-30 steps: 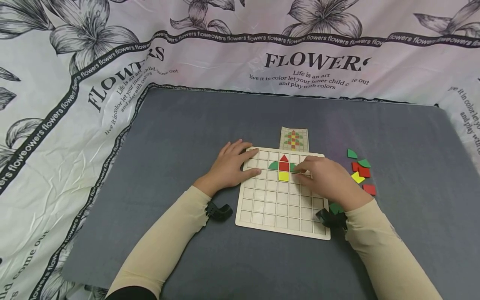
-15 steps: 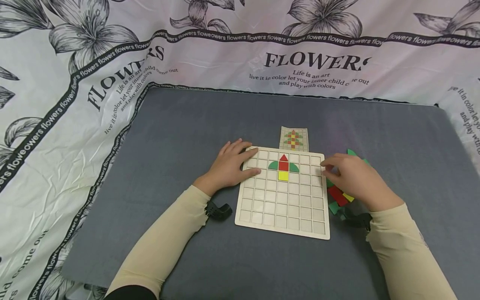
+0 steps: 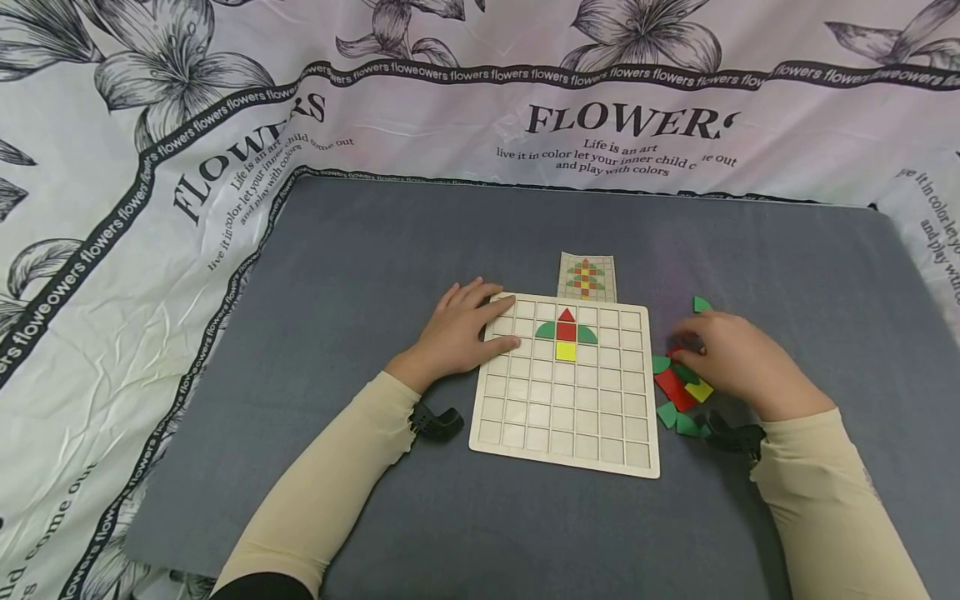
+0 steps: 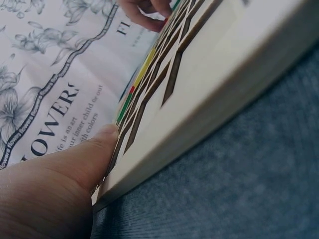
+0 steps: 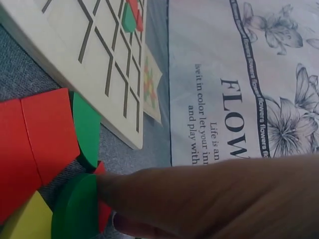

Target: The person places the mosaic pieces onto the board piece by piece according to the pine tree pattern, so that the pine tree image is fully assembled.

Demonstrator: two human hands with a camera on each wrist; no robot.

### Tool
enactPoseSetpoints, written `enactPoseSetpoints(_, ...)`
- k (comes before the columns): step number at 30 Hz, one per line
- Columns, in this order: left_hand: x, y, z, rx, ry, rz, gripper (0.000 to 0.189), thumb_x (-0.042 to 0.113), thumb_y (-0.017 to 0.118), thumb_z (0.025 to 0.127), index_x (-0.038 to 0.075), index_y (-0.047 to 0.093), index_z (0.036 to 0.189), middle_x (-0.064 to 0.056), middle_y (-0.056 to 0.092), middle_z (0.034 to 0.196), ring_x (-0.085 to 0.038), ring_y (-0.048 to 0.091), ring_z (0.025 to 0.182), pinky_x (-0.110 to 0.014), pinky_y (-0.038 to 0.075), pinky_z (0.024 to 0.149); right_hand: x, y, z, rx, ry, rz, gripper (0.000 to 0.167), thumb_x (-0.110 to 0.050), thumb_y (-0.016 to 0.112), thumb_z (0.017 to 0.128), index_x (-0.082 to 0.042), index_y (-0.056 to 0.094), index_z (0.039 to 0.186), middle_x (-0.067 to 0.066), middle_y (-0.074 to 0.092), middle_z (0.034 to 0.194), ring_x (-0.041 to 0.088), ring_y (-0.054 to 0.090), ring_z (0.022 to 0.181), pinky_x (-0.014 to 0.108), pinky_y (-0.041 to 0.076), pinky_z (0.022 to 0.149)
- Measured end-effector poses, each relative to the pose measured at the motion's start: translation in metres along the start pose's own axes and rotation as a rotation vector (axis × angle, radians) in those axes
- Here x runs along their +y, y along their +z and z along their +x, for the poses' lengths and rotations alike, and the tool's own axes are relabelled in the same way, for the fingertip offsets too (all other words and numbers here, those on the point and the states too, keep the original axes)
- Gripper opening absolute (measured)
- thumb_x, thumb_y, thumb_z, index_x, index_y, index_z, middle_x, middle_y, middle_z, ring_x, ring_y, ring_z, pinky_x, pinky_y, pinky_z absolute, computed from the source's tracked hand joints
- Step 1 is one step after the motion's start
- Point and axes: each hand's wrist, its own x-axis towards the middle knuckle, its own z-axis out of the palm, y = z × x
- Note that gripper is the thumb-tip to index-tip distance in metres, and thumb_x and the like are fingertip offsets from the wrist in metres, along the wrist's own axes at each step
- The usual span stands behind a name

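Note:
My left hand [image 3: 457, 329] rests with spread fingers on the upper left edge of a pale wooden grid board [image 3: 525, 408]. Its thumb lies on the board's face in the left wrist view. On the board sit a red triangle [image 3: 567, 316], a red piece [image 3: 566, 332], a yellow square [image 3: 566, 351] and green quarter-rounds [image 3: 587, 334] at either side. Right of the board, my right hand [image 3: 731, 354] reaches into the loose tiles. Its thumb and finger pinch a red tile [image 5: 103, 215], mostly hidden by the thumb, against a green tile [image 5: 75, 211].
A pattern card [image 3: 587, 275] lies partly under the board's far edge. Loose red tiles [image 3: 674, 388], a yellow tile [image 3: 700, 391] and green tiles [image 3: 667, 413] lie beside the board. Another green tile [image 3: 701, 304] lies beyond the right hand. A flower-printed cloth [image 3: 450, 125] surrounds the grey table mat [image 3: 420, 225].
My right hand has left the green quarter-round on the board and moved right to the loose tiles, where it has taken hold of a red one. My left hand stays put.

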Motion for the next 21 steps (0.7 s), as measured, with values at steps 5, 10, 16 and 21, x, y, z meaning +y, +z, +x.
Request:
enactPoseSetpoints(5,0.0000,0.0000,-0.0004,0.001,-0.001,0.000,0.071,0.059,0.060,0.102,0.025,0.043,0.163,-0.003,0.036,0.168,-0.027,0.016,0.162,-0.051,0.003,0.132,0.0022,0.0008,0.0010,-0.017,0.009,0.007,0.024,-0.009,0.078,0.092,0.006,0.076,0.110,0.018,0.075,0.098,0.028,0.067,0.083,0.053,0.059,0.073)
enactPoseSetpoints(10,-0.0008,0.0001,-0.0002,0.003,0.001,0.000,0.071,0.059,0.060,0.103,0.025,0.043,0.163,-0.003,0.036,0.168,-0.028,0.016,0.162,-0.052,0.003,0.132,-0.0002,0.0008,0.0005,-0.030,0.035,0.019,0.027,-0.010,0.079,0.090,0.010,0.074,0.108,0.018,0.074,0.093,0.028,0.067,0.079,0.052,0.059,0.072)
enactPoseSetpoints(16,0.0001,-0.0009,-0.0004,0.000,0.002,0.001,0.071,0.059,0.060,0.103,0.025,0.044,0.163,-0.003,0.036,0.168,-0.028,0.016,0.162,-0.052,0.004,0.132,-0.0012,0.0015,-0.0006,-0.032,0.083,0.016,0.023,-0.013,0.074,0.089,0.003,0.077,0.105,0.007,0.072,0.083,0.020,0.061,0.070,0.043,0.055,0.061)
enactPoseSetpoints(21,-0.0005,-0.0001,-0.0004,0.002,0.005,0.000,0.071,0.059,0.060,0.103,0.024,0.044,0.163,-0.003,0.036,0.168,-0.028,0.016,0.162,-0.052,0.004,0.132,-0.0033,0.0033,0.0001,-0.002,0.138,0.001,0.021,-0.016,0.071,0.085,-0.003,0.076,0.101,0.001,0.068,0.076,0.019,0.056,0.065,0.036,0.045,0.054)
